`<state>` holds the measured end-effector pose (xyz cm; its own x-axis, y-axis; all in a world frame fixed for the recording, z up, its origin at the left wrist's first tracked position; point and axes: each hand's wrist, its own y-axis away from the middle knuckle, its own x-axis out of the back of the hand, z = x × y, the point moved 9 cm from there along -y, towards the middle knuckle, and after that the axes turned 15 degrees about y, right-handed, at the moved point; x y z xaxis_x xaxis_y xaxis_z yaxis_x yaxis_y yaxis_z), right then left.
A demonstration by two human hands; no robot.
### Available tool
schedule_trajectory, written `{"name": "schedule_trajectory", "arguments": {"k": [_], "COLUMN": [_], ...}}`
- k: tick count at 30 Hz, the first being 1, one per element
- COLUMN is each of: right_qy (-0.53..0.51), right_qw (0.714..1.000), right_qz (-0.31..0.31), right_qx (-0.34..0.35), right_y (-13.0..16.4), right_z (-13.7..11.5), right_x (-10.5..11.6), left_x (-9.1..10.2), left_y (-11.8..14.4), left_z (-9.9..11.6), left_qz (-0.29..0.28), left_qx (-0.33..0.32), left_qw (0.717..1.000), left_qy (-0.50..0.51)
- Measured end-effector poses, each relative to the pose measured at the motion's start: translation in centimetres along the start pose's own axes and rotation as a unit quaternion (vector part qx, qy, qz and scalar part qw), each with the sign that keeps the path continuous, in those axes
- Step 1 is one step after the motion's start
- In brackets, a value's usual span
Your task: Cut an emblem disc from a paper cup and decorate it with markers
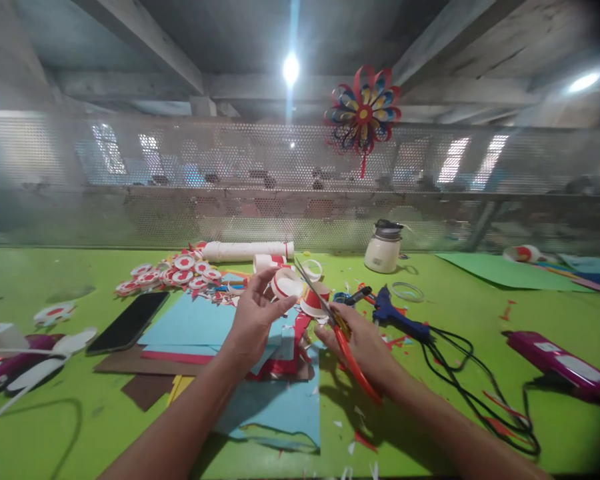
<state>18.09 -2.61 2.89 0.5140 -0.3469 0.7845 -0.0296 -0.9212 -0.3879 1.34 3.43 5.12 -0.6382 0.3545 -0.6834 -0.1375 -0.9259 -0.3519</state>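
Observation:
My left hand is closed around a white paper cup with a red band, its round end facing me. In my right hand is a pair of scissors with orange handles, the blades parted and pointing up and left beside the cup. Just behind the blades sits a red and white paper cup. A thin white ring lies a little further back. Under my left wrist is a stack of light blue paper with red and brown sheets.
Red and white paper discs are piled at back left, near a white tube. A phone lies left. On the right are a blue glue gun with its cord, a magenta device and a white jar. A paper flower hangs behind.

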Motion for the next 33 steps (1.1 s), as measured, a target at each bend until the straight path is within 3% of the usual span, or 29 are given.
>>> {"name": "schedule_trajectory", "arguments": {"k": [12, 33], "right_qy": [0.056, 0.046], "right_qw": [0.997, 0.998], "right_qz": [0.034, 0.035], "right_qx": [0.039, 0.035], "right_y": [0.8, 1.3], "right_z": [-0.6, -1.0], "right_x": [-0.1, 0.3], "left_x": [-1.1, -1.5], "left_y": [1.1, 1.5], "left_z": [-0.3, 0.1], "left_qz": [-0.063, -0.065], "left_qx": [-0.032, -0.034], "left_qw": [0.997, 0.997], "left_qy": [-0.042, -0.040]}}
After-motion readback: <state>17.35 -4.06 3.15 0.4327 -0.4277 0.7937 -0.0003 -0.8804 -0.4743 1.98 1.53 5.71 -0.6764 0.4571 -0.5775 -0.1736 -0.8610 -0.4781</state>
